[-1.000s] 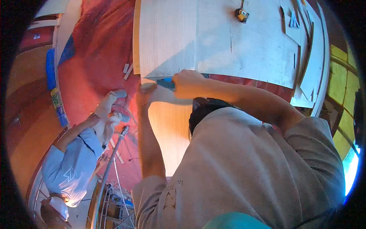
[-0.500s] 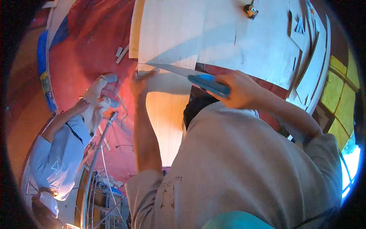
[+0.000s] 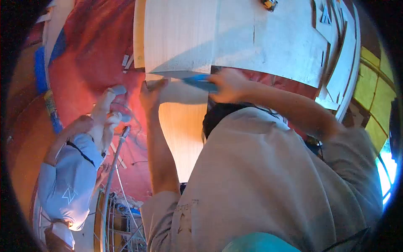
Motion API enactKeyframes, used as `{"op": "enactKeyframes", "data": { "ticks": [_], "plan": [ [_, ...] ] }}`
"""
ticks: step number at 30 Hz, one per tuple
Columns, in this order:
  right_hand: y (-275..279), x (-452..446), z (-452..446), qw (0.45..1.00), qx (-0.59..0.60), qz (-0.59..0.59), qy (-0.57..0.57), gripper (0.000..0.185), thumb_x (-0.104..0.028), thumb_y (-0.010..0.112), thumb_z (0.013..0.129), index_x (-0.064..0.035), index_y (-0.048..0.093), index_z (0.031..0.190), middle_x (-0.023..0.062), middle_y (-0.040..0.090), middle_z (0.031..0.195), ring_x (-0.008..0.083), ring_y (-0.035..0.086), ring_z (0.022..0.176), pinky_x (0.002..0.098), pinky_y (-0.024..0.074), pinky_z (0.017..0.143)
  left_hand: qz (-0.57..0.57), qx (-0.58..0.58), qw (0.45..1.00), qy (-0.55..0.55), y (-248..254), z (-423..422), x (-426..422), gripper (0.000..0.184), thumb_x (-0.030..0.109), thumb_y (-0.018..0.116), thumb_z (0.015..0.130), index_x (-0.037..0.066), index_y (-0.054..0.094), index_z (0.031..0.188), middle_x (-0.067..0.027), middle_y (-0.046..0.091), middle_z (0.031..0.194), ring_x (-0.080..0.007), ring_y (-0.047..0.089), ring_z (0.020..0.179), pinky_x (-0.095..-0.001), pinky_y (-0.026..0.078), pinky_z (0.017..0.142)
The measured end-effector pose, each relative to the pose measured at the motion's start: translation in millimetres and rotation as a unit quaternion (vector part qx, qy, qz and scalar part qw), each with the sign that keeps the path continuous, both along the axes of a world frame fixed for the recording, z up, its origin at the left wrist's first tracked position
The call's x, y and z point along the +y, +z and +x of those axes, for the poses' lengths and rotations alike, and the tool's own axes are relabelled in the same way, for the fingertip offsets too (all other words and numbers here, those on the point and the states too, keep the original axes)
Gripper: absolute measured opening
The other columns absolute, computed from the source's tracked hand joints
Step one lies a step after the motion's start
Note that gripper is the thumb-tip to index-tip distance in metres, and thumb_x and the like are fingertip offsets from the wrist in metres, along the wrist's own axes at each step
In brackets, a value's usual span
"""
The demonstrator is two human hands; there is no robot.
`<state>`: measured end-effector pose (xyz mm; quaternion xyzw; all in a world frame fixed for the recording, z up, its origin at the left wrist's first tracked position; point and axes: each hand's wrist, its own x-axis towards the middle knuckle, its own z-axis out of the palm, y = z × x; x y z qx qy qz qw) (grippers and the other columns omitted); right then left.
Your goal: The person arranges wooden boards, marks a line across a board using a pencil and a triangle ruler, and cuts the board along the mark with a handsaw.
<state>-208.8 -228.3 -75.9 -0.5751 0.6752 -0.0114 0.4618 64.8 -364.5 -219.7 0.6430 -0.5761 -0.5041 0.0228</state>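
Note:
My right hand (image 3: 228,86) is closed round the blue handle of a hand saw (image 3: 200,82). The thin blade points left and lies across a pale wooden board (image 3: 182,130), along the line where its shaded part meets the lighter sheet beyond. My left hand (image 3: 151,94) grips the board's left edge close to the blade's tip, thumb on top and the other fingers mostly hidden. The near part of the board runs back toward my body, lit warm. How deep the blade sits in the wood I cannot tell.
Large pale sheets (image 3: 268,46) spread ahead, with a small yellow and black tool (image 3: 269,4) on them. Loose strips (image 3: 342,63) lie at the right. A co-worker in a light blue shirt (image 3: 69,180) is at the left on a red floor covering (image 3: 94,54), beside a metal pole (image 3: 111,172).
My right hand has moved left with the saw, bringing the handle closer to my left hand. My left hand keeps its grip on the board. The view has shifted slightly.

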Motion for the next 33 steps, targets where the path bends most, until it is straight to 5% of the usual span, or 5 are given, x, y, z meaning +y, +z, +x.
{"op": "enactKeyframes", "data": {
  "ticks": [11, 14, 20, 30, 33],
  "plan": [
    [260.2, 128.8, -94.7, 0.99, -0.024, 0.087, -0.106, 0.048, -0.009, 0.081, 0.064, -0.0094, 0.073, 0.111, 0.0132, 0.071, 0.085, 0.035, 0.073, 0.076, 0.0422, 0.057, 0.069, -0.117, -0.136, 0.982, -0.058, 3.7, 0.6, 13.0, 0.074, 0.058, 0.088, 0.061, 0.0, 0.068, 0.102, -0.022, 0.075, 0.102, -0.0381, 0.073, 0.095, -0.0476, 0.055, 0.082],
    [261.0, 154.0, -104.7, 0.996, -0.046, 0.03, -0.069, 0.051, -0.009, 0.08, 0.067, -0.0101, 0.072, 0.117, 0.014, 0.072, 0.087, 0.0353, 0.073, 0.079, 0.0416, 0.0572, 0.07, -0.117, -0.137, 0.982, -0.051, 16.5, -7.3, 18.5, 0.075, 0.058, 0.088, 0.061, -0.001, 0.067, 0.104, -0.0227, 0.075, 0.104, -0.0383, 0.073, 0.097, -0.0476, 0.055, 0.083],
    [-18.5, -3.5, 13.6, 0.999, -0.028, 0.006, -0.028, 0.033, -0.03, 0.068, 0.082, -0.005, 0.074, 0.103, 0.0229, 0.073, 0.09, 0.0392, 0.072, 0.088, 0.0509, 0.0571, 0.078, -0.069, 0.044, 0.997, 0.013, -59.2, 29.7, 21.2, 0.073, 0.049, 0.088, 0.062, -0.001, 0.068, 0.11, -0.0201, 0.075, 0.105, -0.033, 0.072, 0.096, -0.0437, 0.055, 0.084],
    [274.3, 151.0, -112.3, 0.987, -0.035, 0.127, -0.096, 0.025, -0.012, 0.078, 0.071, -0.0094, 0.07, 0.094, 0.0139, 0.067, 0.079, 0.038, 0.069, 0.08, 0.0484, 0.0516, 0.068, -0.14, -0.085, 0.986, -0.025, -6.1, 2.8, 25.7, 0.073, 0.052, 0.09, 0.061, 0.001, 0.067, 0.108, -0.0192, 0.075, 0.104, -0.0346, 0.073, 0.094, -0.0432, 0.055, 0.082],
    [247.6, 147.0, -114.1, 0.993, -0.069, 0.079, -0.06, 0.025, -0.014, 0.078, 0.072, -0.01, 0.071, 0.095, 0.0147, 0.067, 0.079, 0.0381, 0.069, 0.079, 0.0481, 0.0517, 0.066, -0.087, -0.092, 0.992, -0.013, 21.8, -9.9, 27.6, 0.076, 0.053, 0.09, 0.06, 0.001, 0.067, 0.11, -0.0182, 0.076, 0.103, -0.0341, 0.074, 0.093, -0.044, 0.056, 0.08]
  ]
}}
